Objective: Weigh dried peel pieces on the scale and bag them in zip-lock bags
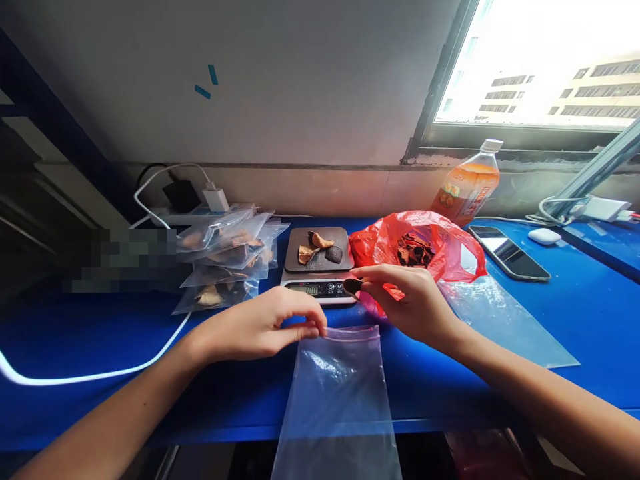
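My left hand (273, 323) pinches the top left corner of a clear zip bag (340, 393), which hangs over the table's front edge. Between the fingertips of my right hand (410, 300) is a dark dried slice (353, 286), held just over the right end of the scale's display. On the plate of the digital scale (295, 265) lie several dried slices (323, 241), some tan and one dark. Right of it, a red plastic bag (373, 233) stands with its mouth open, dark dried slices (416, 251) showing inside.
Filled zip bags (225, 253) are piled left of the scale, near chargers (215, 198) and a white cable. At the right are a drink bottle (470, 183), a phone (510, 253), a white earphone case (544, 237) and a flat clear bag (510, 327) on the blue table.
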`<state>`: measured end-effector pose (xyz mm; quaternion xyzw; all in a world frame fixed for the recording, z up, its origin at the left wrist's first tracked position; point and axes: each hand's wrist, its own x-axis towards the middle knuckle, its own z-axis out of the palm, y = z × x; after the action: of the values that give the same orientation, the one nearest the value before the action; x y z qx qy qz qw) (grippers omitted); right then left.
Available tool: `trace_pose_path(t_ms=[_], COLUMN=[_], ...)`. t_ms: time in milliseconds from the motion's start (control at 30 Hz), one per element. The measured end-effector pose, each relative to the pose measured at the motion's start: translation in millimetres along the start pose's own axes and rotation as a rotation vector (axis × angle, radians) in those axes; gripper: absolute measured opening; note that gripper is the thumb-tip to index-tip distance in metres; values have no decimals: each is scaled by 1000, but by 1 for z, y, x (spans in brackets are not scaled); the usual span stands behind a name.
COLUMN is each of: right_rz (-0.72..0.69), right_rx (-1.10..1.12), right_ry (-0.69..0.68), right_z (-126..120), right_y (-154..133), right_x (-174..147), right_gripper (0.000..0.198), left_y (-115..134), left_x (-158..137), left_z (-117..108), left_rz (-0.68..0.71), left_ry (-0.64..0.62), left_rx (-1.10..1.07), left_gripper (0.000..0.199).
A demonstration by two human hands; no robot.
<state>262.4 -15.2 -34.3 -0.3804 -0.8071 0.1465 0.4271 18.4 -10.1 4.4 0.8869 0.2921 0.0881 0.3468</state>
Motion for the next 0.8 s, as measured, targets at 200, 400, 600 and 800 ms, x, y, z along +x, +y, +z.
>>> trace_pose_path(t_ms=[200,400,600,800], right_rz=[62,323,101,-126], right_rx=[143,558,345,-172], right_ry=[-46,-461,-442,-94], right_z=[3,-4,-4,6], right_y=[-10,-18,-28,-6], right_x=[-2,2,-6,21], right_gripper=[18,18,20,21], left_y=[4,7,11,15], left_x=[-1,0,-5,-9], left_z=[-1,-2,-5,-7], left_rz=[68,188,242,214], left_ry=[23,69,14,-18], left_rx=[-30,-10,-7,-4], left_gripper=[16,14,14,15])
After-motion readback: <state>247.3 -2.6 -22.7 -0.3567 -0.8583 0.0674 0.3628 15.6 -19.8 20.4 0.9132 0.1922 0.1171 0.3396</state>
